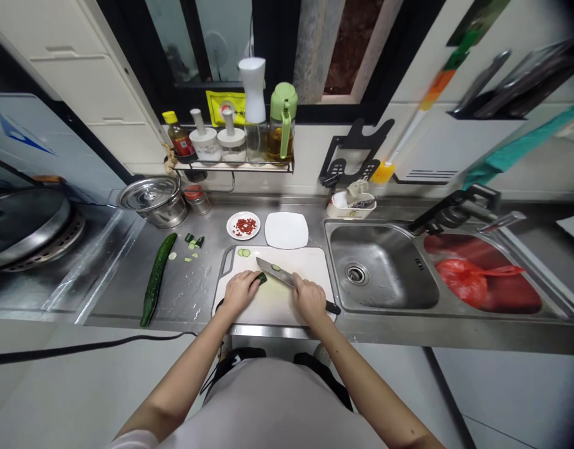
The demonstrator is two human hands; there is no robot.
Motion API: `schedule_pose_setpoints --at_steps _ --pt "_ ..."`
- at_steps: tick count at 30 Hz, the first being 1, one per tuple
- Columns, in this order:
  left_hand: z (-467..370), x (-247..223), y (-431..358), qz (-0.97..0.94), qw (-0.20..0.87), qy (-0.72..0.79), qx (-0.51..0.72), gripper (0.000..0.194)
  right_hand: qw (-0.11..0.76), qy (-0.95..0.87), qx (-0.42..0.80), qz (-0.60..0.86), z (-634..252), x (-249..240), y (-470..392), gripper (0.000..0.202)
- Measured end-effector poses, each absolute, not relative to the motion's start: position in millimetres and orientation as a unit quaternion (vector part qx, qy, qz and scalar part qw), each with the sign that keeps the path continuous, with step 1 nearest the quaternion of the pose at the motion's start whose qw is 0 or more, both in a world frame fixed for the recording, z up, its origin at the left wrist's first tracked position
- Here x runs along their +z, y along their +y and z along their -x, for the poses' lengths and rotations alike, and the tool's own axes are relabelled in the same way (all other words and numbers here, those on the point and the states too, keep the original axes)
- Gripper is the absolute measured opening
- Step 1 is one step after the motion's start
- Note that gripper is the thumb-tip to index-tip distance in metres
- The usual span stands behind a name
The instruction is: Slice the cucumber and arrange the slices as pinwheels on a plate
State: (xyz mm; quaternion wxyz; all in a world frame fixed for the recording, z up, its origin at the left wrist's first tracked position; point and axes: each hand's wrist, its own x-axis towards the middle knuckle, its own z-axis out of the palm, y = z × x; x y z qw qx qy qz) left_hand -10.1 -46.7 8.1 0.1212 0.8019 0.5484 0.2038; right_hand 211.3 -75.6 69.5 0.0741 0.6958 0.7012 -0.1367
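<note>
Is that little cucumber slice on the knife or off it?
On: the pale green cucumber slice shows against the flat blade of the knife in the right hand.

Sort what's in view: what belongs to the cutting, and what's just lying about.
Belongs to the cutting:
knife, in the right hand
cucumber piece, held by the left hand
cutting board
cucumber slices
whole cucumber, probably

Apparently just lying about:
red plastic bag
lidded steel pot
oil jug

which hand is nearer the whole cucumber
Left. Your left hand is right of the whole cucumber, holding a cut piece; your right hand, gripping the knife, is farther right.
</note>
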Motion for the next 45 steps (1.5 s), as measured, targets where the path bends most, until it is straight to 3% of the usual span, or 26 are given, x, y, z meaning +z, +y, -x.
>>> schedule_pose_setpoints --at_steps 10,19,28,37,45 --pt "9 19 -48 -0.704 0.117 0.610 0.345 0.025 0.044 0.715 -0.097 -0.691 -223 69 -83 0.050" --pt "-34 43 -45 -0.768 0.156 0.573 0.239 0.029 0.029 0.742 -0.051 -0.667 -228 56 -97 0.046" --pt "-48 49 -40 -0.766 0.264 0.558 0.182 0.016 0.013 0.752 -0.021 -0.658 -241 45 -109 0.044" --pt "-41 52 -21 -0.646 0.324 0.657 0.214 0.009 0.011 0.741 -0.023 -0.671 -251 36 -109 0.044" --pt "4 25 29 -0.491 0.268 0.803 0.206 0.009 0.018 0.713 -0.043 -0.700 -263 33 -104 0.042"
